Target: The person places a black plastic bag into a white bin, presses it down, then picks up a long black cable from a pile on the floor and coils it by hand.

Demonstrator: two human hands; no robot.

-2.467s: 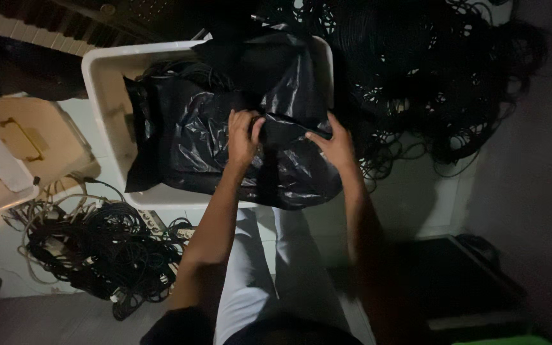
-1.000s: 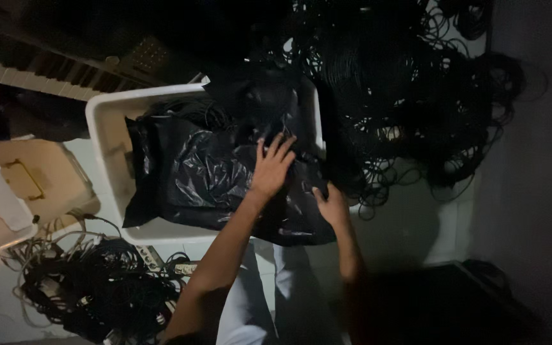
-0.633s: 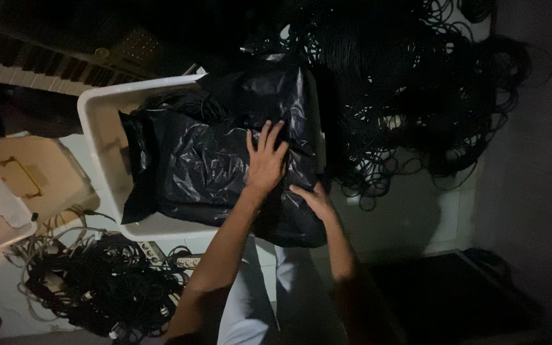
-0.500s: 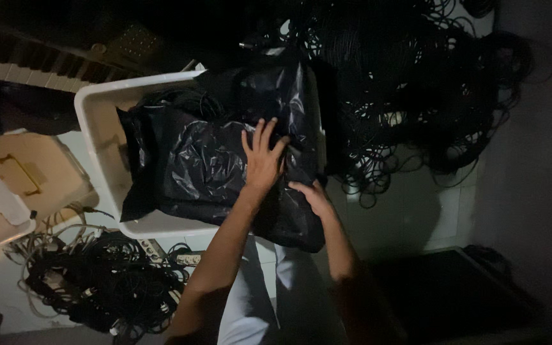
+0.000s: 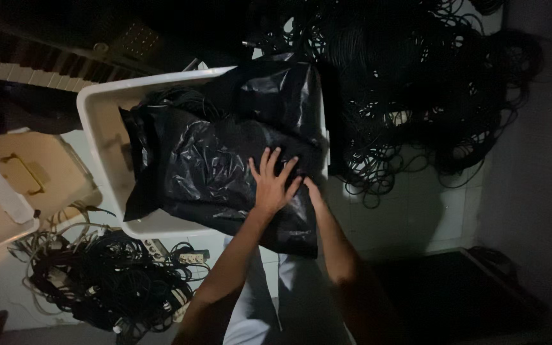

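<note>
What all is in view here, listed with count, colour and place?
plastic bag: one, black, filling the tub, draped over its near rim
plastic tub: one, white, centre left
big cable tangle: one, black, upper right on the floor
small cable pile: one, black, lower left
lidded bin: one, beige, far left
left hand: flat on the bag, fingers spread
right hand: beside it, against the bag, mostly hidden

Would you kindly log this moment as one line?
left hand: flat on black bag | right hand: at bag, mostly hidden | bag: in white tub
</note>
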